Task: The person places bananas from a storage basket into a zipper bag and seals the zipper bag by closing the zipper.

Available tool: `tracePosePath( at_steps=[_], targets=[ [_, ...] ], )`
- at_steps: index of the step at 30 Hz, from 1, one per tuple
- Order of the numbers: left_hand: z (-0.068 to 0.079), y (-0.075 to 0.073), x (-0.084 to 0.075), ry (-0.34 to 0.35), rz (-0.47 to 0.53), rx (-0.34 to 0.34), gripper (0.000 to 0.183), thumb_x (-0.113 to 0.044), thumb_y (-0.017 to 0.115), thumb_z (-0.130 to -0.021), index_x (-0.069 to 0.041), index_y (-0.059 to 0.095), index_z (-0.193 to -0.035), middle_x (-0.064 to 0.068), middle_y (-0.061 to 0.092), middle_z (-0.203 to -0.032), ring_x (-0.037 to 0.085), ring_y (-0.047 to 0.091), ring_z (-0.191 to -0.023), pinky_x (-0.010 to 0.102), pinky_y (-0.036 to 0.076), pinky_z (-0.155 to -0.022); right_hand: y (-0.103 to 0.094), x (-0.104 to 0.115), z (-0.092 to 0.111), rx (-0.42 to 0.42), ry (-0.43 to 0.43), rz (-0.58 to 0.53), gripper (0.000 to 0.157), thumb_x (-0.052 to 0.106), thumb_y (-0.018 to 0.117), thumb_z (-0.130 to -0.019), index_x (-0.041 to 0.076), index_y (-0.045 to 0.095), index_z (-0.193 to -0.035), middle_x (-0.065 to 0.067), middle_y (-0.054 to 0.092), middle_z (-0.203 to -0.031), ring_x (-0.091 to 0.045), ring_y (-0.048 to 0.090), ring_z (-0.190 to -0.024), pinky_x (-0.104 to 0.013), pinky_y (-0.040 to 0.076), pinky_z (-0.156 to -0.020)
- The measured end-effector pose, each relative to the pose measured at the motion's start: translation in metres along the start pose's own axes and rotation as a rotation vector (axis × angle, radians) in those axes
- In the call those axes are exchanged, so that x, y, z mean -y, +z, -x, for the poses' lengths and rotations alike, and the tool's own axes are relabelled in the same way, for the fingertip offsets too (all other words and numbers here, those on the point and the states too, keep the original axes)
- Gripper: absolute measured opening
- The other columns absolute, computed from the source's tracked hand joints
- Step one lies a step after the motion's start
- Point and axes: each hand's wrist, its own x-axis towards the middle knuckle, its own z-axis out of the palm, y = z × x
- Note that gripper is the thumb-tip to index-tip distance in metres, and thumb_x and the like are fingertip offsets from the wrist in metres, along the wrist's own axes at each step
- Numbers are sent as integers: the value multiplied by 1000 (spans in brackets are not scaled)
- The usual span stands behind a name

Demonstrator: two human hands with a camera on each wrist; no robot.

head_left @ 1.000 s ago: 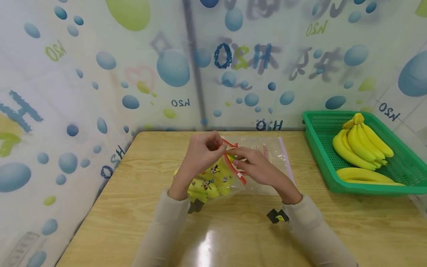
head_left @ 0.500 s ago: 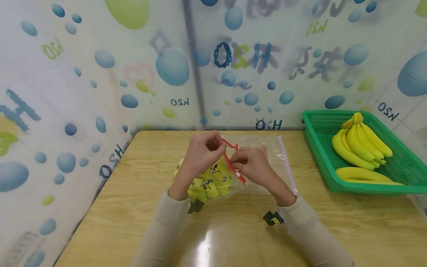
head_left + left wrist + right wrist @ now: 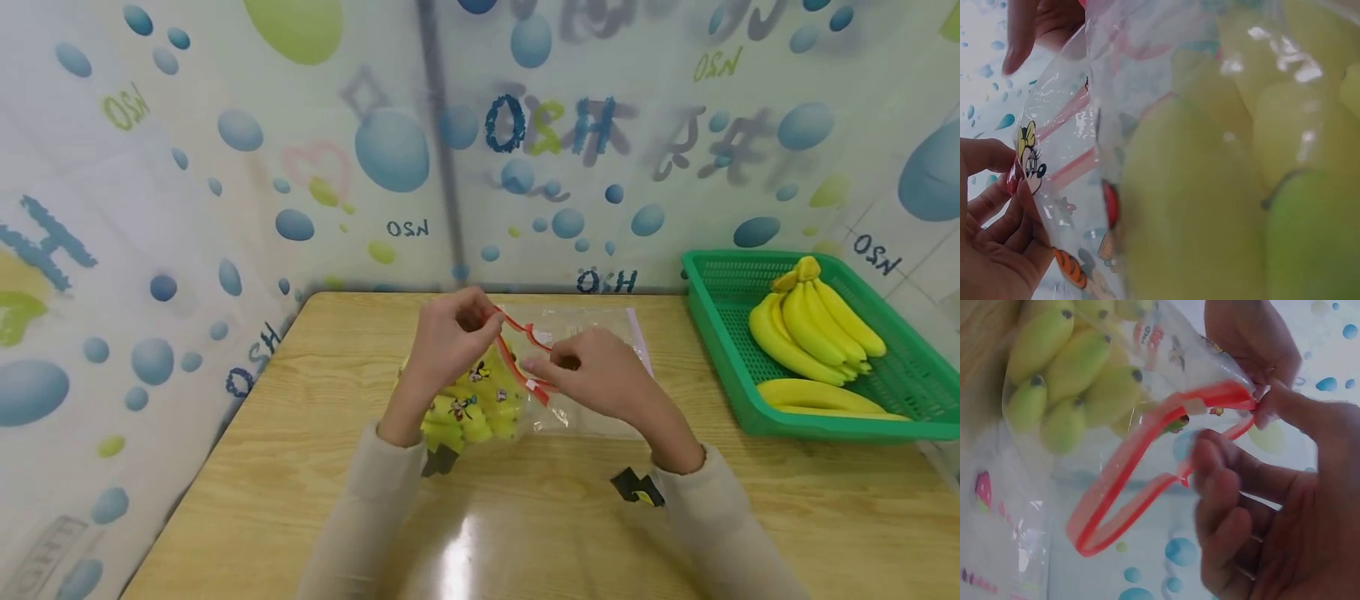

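Starting at the left, my left hand (image 3: 452,329) pinches the upper corner of a clear bag (image 3: 1079,215), thumb and fingers pressed together on the end of its red zip rim (image 3: 1121,459). The bag sits on the wooden table (image 3: 525,525), beneath and beside that hand, small yellow-green bananas (image 3: 1079,369) bunched inside (a cartoon mouse with a yellow bow is printed right by my fingertips). From my pinch the rim slants down to the right, its two strips gaping apart. Next comes my right hand (image 3: 600,375), fingers loosely bent and thumb apart from them, right by the rim; whether a fingertip touches it, I cannot tell. Partly under that hand, a lilac-edged plastic sheet (image 3: 600,321) lies flat. Farthest right, well apart from both my hands, a green basket (image 3: 712,350) holds a yellow bunch (image 3: 817,321) and a separate piece (image 3: 821,392) nearer me.
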Motion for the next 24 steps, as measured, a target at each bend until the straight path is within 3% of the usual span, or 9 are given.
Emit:
tracePosePath(
  at_steps=[1, 4, 6, 9, 13, 15, 19, 22, 24],
  targets=[
    [0, -1, 0, -1, 5, -5, 13, -9, 69, -92, -10, 67, -79, 3, 67, -69, 15, 58, -58, 26, 51, -57, 0, 2, 1, 53, 7, 30, 50, 53, 64, -98, 22, 60, -58, 9, 45, -49, -10, 42, -47, -52, 49, -93],
    [1, -4, 2, -1, 11, -32, 14, -8, 70, -92, -9, 67, -79, 4, 67, -67, 15, 57, -57, 26, 50, -57, 5, 6, 0, 201, 2, 33, 44, 47, 65, -99, 22, 66, -63, 10, 53, -52, -9, 47, -48, -54, 50, -96],
    [2, -7, 3, -1, 13, -48, 13, -7, 71, -91, -9, 67, -79, 4, 67, -67, 15, 58, -57, 25, 50, -57, 10, 9, -1, 256, 7, -10, 38, 38, 65, -101, 20, 69, -68, 9, 58, -56, -8, 52, -50, -43, 56, -77],
    [1, -11, 4, 13, 15, -73, 13, -7, 72, -91, -9, 67, -79, 4, 67, -66, 15, 57, -56, 25, 50, -55, 14, 14, -3, 278, 29, -65, 28, 29, 65, -102, 16, 74, -78, 8, 64, -61, -10, 58, -52, -29, 48, -52],
    [-1, -19, 4, 46, 44, -136, 12, -7, 72, -91, -9, 69, -79, 5, 66, -65, 14, 56, -54, 24, 48, -53, 12, 18, -3, 182, 22, -81, 24, 24, 64, -102, 14, 75, -84, 7, 65, -64, -10, 60, -53, -30, 48, -53],
    [-2, -23, 4, 54, 67, -175, 12, -6, 72, -91, -8, 69, -79, 6, 67, -65, 13, 57, -54, 24, 47, -53, 9, 21, -3, 107, 1, -67, 24, 23, 63, -103, 14, 75, -83, 6, 65, -61, -9, 58, -53, -39, 55, -74],
    [-2, -33, 1, 60, 118, -238, 14, -7, 73, -91, -7, 68, -78, 8, 68, -66, 12, 60, -55, 23, 49, -53, 2, 25, -3, -37, -45, -69, 23, 21, 61, -103, 14, 77, -88, 3, 68, -65, -5, 58, -54, -37, 53, -77],
    [0, -39, -5, 69, 144, -272, 15, -9, 73, -92, -6, 68, -79, 10, 69, -67, 14, 63, -56, 24, 51, -54, -7, 29, -1, -117, -79, -113, 22, 20, 62, -104, 12, 78, -91, 1, 70, -70, -5, 60, -54, -28, 47, -53],
    [2, -43, -10, 74, 151, -295, 15, -10, 74, -93, -5, 68, -80, 11, 69, -68, 16, 64, -56, 24, 52, -54, -16, 33, -1, -150, -100, -118, 22, 19, 62, -104, 11, 77, -90, 0, 70, -69, -5, 60, -54, -27, 47, -52]
  ],
)
